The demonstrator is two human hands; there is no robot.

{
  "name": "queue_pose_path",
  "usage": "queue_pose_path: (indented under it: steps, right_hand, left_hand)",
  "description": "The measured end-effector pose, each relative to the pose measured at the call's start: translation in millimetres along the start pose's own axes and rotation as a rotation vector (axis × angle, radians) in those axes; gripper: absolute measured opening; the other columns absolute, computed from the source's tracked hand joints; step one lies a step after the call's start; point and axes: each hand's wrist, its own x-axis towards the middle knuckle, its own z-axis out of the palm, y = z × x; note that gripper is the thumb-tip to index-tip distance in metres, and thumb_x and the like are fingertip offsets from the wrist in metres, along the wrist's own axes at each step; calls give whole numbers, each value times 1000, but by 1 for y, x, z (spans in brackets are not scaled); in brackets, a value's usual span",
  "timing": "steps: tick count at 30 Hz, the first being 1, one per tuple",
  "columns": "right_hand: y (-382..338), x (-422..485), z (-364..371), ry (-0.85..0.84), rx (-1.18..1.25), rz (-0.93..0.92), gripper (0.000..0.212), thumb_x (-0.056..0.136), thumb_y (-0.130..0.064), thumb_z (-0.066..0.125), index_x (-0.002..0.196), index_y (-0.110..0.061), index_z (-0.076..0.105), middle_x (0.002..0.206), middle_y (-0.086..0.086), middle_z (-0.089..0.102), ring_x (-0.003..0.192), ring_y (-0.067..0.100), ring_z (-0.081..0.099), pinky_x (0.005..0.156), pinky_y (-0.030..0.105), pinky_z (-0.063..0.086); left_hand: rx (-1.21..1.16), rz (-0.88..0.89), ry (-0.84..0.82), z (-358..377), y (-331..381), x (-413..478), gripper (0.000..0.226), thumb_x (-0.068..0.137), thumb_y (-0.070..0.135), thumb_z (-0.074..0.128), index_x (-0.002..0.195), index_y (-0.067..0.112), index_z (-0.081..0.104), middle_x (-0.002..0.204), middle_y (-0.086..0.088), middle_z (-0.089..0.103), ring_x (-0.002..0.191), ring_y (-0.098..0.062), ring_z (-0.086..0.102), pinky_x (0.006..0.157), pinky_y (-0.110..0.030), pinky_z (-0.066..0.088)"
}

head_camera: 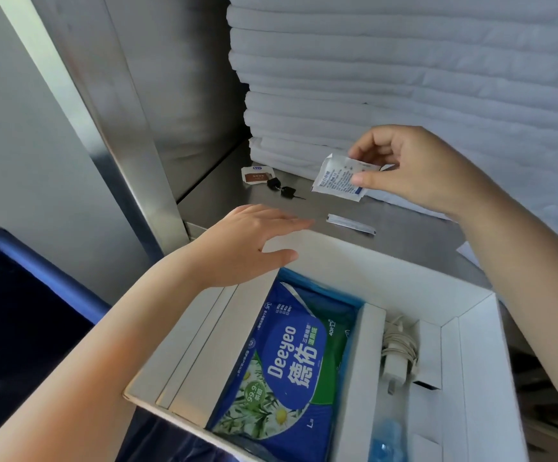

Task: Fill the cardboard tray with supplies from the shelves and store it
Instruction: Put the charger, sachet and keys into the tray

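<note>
Tray (387, 261) of white cardboard, seen from above, its far wall at the front edge of a steel shelf (414, 228). It is divided by a white partition running near to far. The left compartment holds a blue wipes pack (291, 371) lying flat, its long axis near to far and its lettering reading toward the far wall. The right compartment holds a white charger (396, 358) with coiled cable, prongs toward the viewer, and a blue object (blurred) at the near end.

Right hand (414, 168) pinches a white sachet (337, 178) between thumb and fingertips at its right edge. The sachet hangs in the air above the shelf, printed face toward the camera, its top edge sloping down to the right.

Left hand (247, 241) is flat, palm down and holding nothing, over the tray's far-left corner, fingers pointing right; contact with the rim cannot be told.

On the shelf lie a thin packet (351, 223), black keys (281, 188) and a brown sachet (256, 175), before stacked white towels (404, 78).
</note>
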Motion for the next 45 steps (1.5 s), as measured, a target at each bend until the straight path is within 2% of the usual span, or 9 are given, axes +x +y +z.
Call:
queue_pose_path:
  steps: [4,9,14,18,21,26,35,40,45]
  right_hand:
    - [-12,-37,-2,-96,-22,-16,26,81,-9,72,85,-34,65,86,-17,69,84,4,65,76,23,53]
    - [-24,-92,6,-292,-57,-21,15,79,-23,71,85,-36,66,88,-16,69,83,3,66,74,12,49]
    - [-16,-128,21,-523,-143,46,9,79,-33,63,87,-39,64,94,-17,66,88,10,64,79,37,53]
    - [-9,-141,33,-696,-195,60,16,82,-23,63,85,-38,63,95,-20,61,92,2,59,78,27,49]
    - [-7,-144,43,-802,-266,67,17,83,-20,64,84,-37,63,93,-21,57,92,-1,56,78,26,48]
    - [-9,-145,58,-888,-301,85,17,84,-20,63,84,-37,65,92,-19,56,90,-1,54,80,30,49]
    - [-3,-140,71,-982,-326,119,15,87,-23,62,88,-36,69,95,-18,57,89,-4,56,80,26,51]
    - [5,-140,65,-913,-388,135,22,89,-20,58,98,-41,61,95,-21,54,90,-5,54,82,20,48]
    - [12,-140,57,-911,-369,249,25,88,-20,58,88,-45,53,88,-24,61,83,-9,59,73,12,48]
  left_hand:
    - [4,2,23,1,0,0,53,92,44,48,143,42,34,142,14,47,131,-8,36,106,-25,16]
    - [43,5,34,3,-1,-1,53,92,46,46,143,44,32,143,11,46,133,-11,35,105,-26,16]
    - [39,11,31,1,1,-3,55,90,49,42,144,42,32,144,10,45,134,-12,35,108,-28,16]
    - [33,8,33,0,2,-3,53,93,44,46,144,42,33,145,7,45,135,-13,32,106,-26,14]
    - [27,2,26,0,2,-2,53,92,44,46,144,42,33,146,8,43,136,-13,31,108,-27,14]
    - [19,4,29,0,3,-2,51,94,41,46,144,41,34,146,9,42,136,-12,31,107,-26,13]
    - [16,11,35,0,4,-3,51,94,41,47,144,40,34,146,9,43,136,-12,31,106,-26,13]
    - [22,8,29,0,3,-3,51,95,40,46,144,41,33,147,8,42,137,-13,30,107,-27,13]
    - [24,2,28,0,2,-3,51,95,40,47,144,41,33,147,7,42,137,-13,30,109,-30,14]
